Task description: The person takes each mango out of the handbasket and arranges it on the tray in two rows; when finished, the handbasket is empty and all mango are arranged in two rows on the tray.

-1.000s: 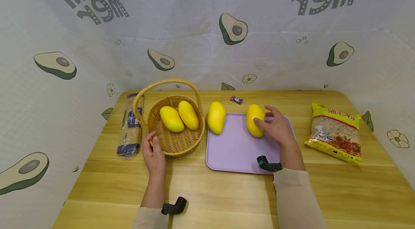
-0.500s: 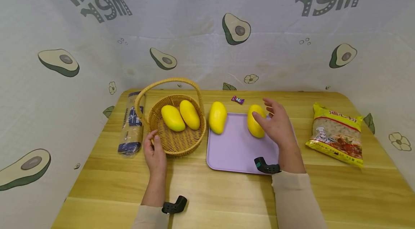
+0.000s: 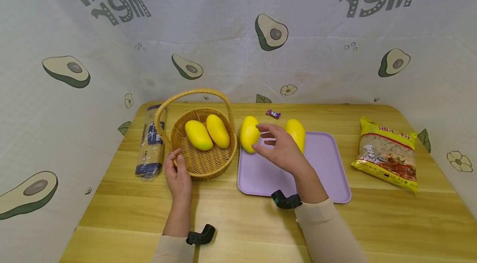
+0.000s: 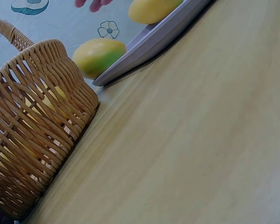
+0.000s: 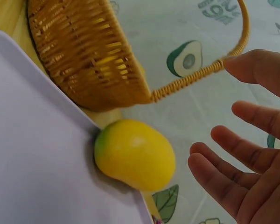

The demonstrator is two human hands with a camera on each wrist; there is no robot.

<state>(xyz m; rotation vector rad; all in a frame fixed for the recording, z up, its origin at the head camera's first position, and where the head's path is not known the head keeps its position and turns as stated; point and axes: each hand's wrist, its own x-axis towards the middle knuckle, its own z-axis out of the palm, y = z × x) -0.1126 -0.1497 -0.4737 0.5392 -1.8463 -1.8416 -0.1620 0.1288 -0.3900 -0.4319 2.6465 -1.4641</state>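
Note:
A wicker basket (image 3: 203, 167) with a tall arched handle stands at the left, two yellow mangoes (image 3: 198, 135) lying in it. At its near left side my left hand (image 3: 179, 180) rests against the wicker, fingers relaxed. My right hand (image 3: 285, 151) hovers over the lilac tray (image 3: 261, 180), thumb and fingers apart and nothing between them. Just beyond its fingertips lies a mango (image 3: 249, 134) on the tray's far left corner; the right wrist view shows a gap between the fingers and this mango (image 5: 135, 156). Another mango (image 3: 296, 130) at the tray's far edge is partly hidden behind that hand.
Left of the basket lies a plastic-wrapped pack (image 3: 150, 143) with dark blue ends. A small purple-wrapped candy (image 3: 273, 114) sits behind the tray, and a yellow food bag (image 3: 387, 153) lies at the right. A printed curtain (image 3: 223, 47) closes off the table's back.
My right hand has left the right-hand mango on the tray, lifting off it and moving left toward the other one. The left hand stays at the basket.

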